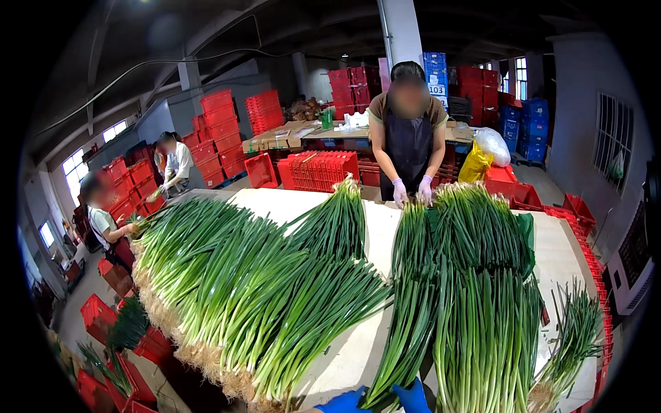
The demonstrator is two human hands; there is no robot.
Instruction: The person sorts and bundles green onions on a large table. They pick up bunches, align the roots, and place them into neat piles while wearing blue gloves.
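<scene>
At the bottom edge, my left hand (343,401) and my right hand (412,397), both in blue gloves, grip a narrow bunch of green onions (405,330) from either side. Its lower end is cut off by the picture's edge. The long leaves run away from me across the pale tabletop (335,356). Close on the right lies a wide row of green onions (483,330), stalks toward me. To the left spreads a large heap of green onions (248,279) with roots still on.
Opposite, a co-worker's gloved hands (412,191) touch the far bunch (410,222). Another bunch (341,222) lies at the far middle. Loose rooted onions (565,330) and a red-handled tool (545,315) lie right. Red crates (317,170) stand behind; more people (108,227) work left.
</scene>
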